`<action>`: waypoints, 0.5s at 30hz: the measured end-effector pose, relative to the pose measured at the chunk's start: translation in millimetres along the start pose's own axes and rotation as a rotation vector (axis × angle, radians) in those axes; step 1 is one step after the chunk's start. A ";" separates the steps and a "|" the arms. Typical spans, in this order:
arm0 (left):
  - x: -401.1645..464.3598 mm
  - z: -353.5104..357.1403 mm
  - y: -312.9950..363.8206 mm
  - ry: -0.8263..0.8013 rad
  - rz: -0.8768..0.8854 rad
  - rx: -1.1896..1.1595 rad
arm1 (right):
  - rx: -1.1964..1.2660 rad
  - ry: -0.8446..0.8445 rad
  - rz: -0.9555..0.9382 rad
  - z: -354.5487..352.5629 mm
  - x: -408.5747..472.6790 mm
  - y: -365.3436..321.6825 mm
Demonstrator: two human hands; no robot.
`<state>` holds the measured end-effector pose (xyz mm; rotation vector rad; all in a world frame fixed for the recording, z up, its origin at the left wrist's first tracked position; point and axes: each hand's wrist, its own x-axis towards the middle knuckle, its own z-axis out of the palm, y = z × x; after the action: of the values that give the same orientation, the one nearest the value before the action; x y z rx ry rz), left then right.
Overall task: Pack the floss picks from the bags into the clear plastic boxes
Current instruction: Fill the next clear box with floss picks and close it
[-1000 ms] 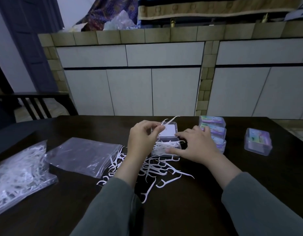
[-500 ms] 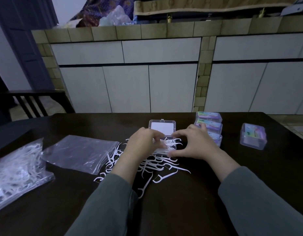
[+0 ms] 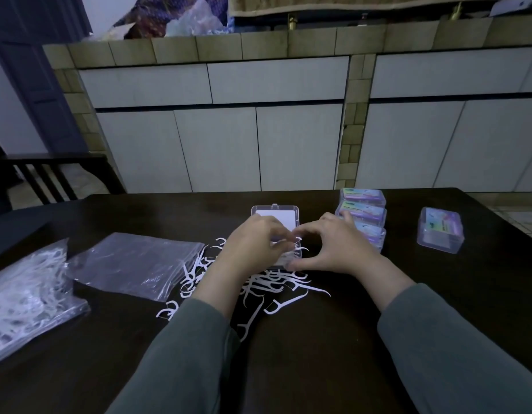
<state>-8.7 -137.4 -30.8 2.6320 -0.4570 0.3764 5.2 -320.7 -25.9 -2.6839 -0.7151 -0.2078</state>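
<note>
An open clear plastic box (image 3: 275,215) lies at the table's middle, its lid tipped back and white floss picks inside. My left hand (image 3: 252,249) is over the box, fingers curled down on a bunch of floss picks in it. My right hand (image 3: 333,249) holds the box's right side between thumb and forefinger. Loose floss picks (image 3: 273,288) are scattered on the table just in front of the box and under my left wrist. The hands hide most of the box's base.
An emptied clear bag (image 3: 133,264) lies left of the picks, and a bag full of floss picks (image 3: 25,294) sits at the far left. Three stacked filled boxes (image 3: 363,210) stand right of my right hand, with another filled box (image 3: 440,230) further right. A dark chair (image 3: 49,174) is beyond the table's left corner.
My left hand came down from above the lid with picks and now presses them into the box. My right hand shifted slightly along the box's side.
</note>
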 end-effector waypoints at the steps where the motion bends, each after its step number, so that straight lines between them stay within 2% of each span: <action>1: -1.7 -2.9 -0.1 0.020 -0.007 -0.016 | 0.002 -0.002 0.005 -0.4 -0.2 -0.6; 4: -3.6 -6.4 -3.2 0.058 -0.042 -0.020 | -0.001 -0.004 0.011 0.6 -0.1 -1.0; 10: 0.6 8.6 3.9 -0.074 -0.025 -0.020 | -0.024 0.025 -0.017 0.7 0.3 0.5; 15: -0.7 4.9 -1.0 -0.056 0.019 0.020 | -0.042 0.021 -0.031 4.5 2.7 3.7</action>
<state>-8.0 -138.7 -35.6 2.6652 -0.4985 0.3157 9.7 -320.8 -30.6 -2.7074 -0.7549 -0.2609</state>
